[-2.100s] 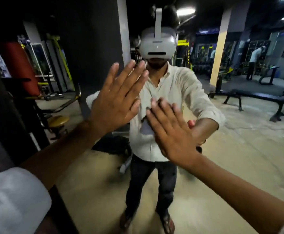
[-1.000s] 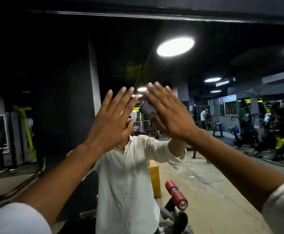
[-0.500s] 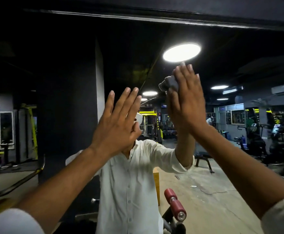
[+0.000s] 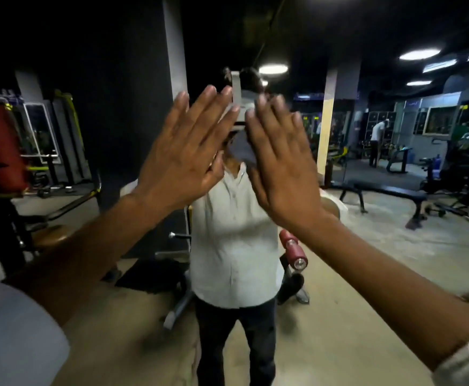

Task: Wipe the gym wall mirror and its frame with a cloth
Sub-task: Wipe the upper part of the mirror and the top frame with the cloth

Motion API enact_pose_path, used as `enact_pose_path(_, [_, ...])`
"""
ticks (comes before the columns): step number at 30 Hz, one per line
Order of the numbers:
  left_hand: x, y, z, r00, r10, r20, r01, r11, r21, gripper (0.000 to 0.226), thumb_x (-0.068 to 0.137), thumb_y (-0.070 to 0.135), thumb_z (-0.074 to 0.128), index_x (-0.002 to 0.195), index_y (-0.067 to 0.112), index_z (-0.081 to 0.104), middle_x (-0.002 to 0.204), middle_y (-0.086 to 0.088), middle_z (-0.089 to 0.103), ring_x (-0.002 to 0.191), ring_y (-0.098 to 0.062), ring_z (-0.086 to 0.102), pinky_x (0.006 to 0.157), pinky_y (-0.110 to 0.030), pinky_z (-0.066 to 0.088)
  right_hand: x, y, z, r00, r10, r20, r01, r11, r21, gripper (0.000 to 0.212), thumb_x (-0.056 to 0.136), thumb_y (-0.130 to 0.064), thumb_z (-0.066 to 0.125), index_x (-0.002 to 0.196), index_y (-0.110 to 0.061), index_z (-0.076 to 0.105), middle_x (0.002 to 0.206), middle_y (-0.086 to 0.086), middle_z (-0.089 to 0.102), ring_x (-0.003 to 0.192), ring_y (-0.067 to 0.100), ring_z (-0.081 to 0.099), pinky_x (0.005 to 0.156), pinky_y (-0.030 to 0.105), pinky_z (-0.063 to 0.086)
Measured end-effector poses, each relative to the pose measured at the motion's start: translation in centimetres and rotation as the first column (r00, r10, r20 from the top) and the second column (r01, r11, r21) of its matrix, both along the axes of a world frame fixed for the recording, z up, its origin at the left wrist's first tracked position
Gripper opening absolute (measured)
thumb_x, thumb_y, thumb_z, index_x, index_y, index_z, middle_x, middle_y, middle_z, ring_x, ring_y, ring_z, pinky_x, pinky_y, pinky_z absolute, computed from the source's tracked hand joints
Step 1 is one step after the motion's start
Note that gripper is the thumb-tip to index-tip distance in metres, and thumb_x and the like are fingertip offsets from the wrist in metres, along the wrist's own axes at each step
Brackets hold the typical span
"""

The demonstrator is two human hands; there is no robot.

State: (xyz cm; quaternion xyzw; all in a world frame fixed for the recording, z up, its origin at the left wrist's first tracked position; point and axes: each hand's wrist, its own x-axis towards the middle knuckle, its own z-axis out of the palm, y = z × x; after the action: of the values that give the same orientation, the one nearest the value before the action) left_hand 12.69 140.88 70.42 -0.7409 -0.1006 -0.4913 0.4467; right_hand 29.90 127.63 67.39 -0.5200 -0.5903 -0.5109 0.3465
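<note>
Right hand (image 4: 282, 168) with cloth (image 4: 241, 152) moved lower; left hand (image 4: 184, 154) unchanged

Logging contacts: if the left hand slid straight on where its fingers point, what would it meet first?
Probably only more mirror glass: the left hand points up, slightly rightward. The right hand, pressing the cloth, sits just beside that line; fingertips might brush.
</note>
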Motion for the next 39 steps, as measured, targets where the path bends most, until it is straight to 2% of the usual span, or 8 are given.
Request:
enact_pose_path(4, [0.2,-1.0,-4.1,0.999,0.03,-0.039,-0.031,0.999,-0.029,0.064,0.108,0.024,0.039,0.166,0.001,0.027,0.172,-0.023,0.026,0.16,-0.042,0.025,0.128,-0.066,0.021,1.1,-1.3,-11.1,0.976,0.043,0.213,0.009,0.971,-0.24,0.063,0.106,-0.022,0.047,0.161,0.003,0.03,0.171,0.022,0.019,0.16,0.04,0.015,0.128,0.06,0.018])
enact_pose_path(10, [0.7,-2.1,-5.1,0.996,0.086,-0.013,-0.087,0.989,-0.123,0.068,0.106,0.027,0.041,0.168,0.004,0.022,0.173,-0.023,0.023,0.161,-0.042,0.022,0.129,-0.066,0.018,4.5,-2.8,-18.2,0.842,0.117,0.526,0.133,0.9,-0.414,0.068,0.107,-0.025,0.045,0.165,-0.002,0.02,0.175,0.014,0.005,0.163,0.032,0.005,0.132,0.047,0.0])
enact_pose_path(15, [1.5,-2.8,-6.1,0.996,0.081,0.036,-0.074,0.982,-0.171,0.07,0.103,0.024,0.041,0.167,0.002,0.023,0.172,-0.025,0.024,0.161,-0.043,0.022,0.128,-0.067,0.017,5.7,-2.9,-19.5,0.904,0.033,0.427,0.123,0.935,-0.332,0.062,0.109,-0.032,0.037,0.163,-0.005,0.03,0.172,0.015,0.022,0.161,0.031,0.014,0.132,0.047,0.0])
enact_pose_path(18, [1.8,-3.2,-6.5,0.996,0.071,0.053,-0.062,0.984,-0.168,0.07,0.103,0.026,0.041,0.166,0.002,0.025,0.172,-0.024,0.026,0.16,-0.042,0.023,0.13,-0.064,0.015,5.2,-3.7,-21.4,0.892,0.118,0.435,0.1,0.889,-0.447,0.058,0.111,-0.019,0.041,0.166,-0.011,0.024,0.175,0.008,0.016,0.162,0.028,0.012,0.132,0.049,0.005])
enact_pose_path(25, [2.6,-3.9,-0.8,0.982,-0.097,0.163,0.111,0.991,-0.079,0.034,0.095,0.017,0.063,0.126,0.003,0.061,0.135,-0.023,0.062,0.137,-0.038,0.049,0.128,-0.056,0.024,5.6,-3.7,-6.8,0.933,-0.02,0.359,0.11,0.966,-0.232,0.059,0.111,-0.029,0.035,0.163,-0.003,0.028,0.173,0.016,0.019,0.161,0.036,0.014,0.129,0.06,0.015])
enact_pose_path(30, [5.2,-5.0,5.4,0.979,-0.121,0.164,0.134,0.988,-0.074,0.059,0.102,0.014,0.05,0.16,0.003,0.04,0.169,-0.02,0.034,0.16,-0.036,0.027,0.13,-0.06,0.019,6.2,-3.9,2.9,0.906,-0.093,0.412,0.149,0.983,-0.105,0.063,0.11,-0.033,0.041,0.163,-0.003,0.029,0.172,0.017,0.021,0.162,0.035,0.013,0.129,0.057,0.015])
enact_pose_path(33, [6.0,-5.1,8.4,0.982,-0.077,0.175,0.093,0.992,-0.084,0.067,0.104,0.02,0.042,0.168,0.008,0.024,0.176,-0.015,0.018,0.165,-0.031,0.014,0.132,-0.057,0.013,8.5,-5.5,9.2,0.949,-0.18,0.26,0.176,0.984,0.037,0.063,0.111,-0.036,0.039,0.164,-0.006,0.028,0.173,0.016,0.019,0.162,0.03,0.011,0.131,0.055,0.012])
enact_pose_path(39, [9.1,-6.6,11.2,0.993,-0.047,0.111,0.051,0.998,-0.027,0.07,0.104,0.031,0.038,0.168,0.006,0.024,0.177,-0.016,0.017,0.165,-0.031,0.013,0.133,-0.057,0.011,10.1,-6.3,14.2,0.977,-0.203,-0.07,0.213,0.961,0.174,0.064,0.11,-0.038,0.035,0.166,-0.008,0.022,0.175,0.013,0.012,0.163,0.026,0.003,0.132,0.05,0.007])
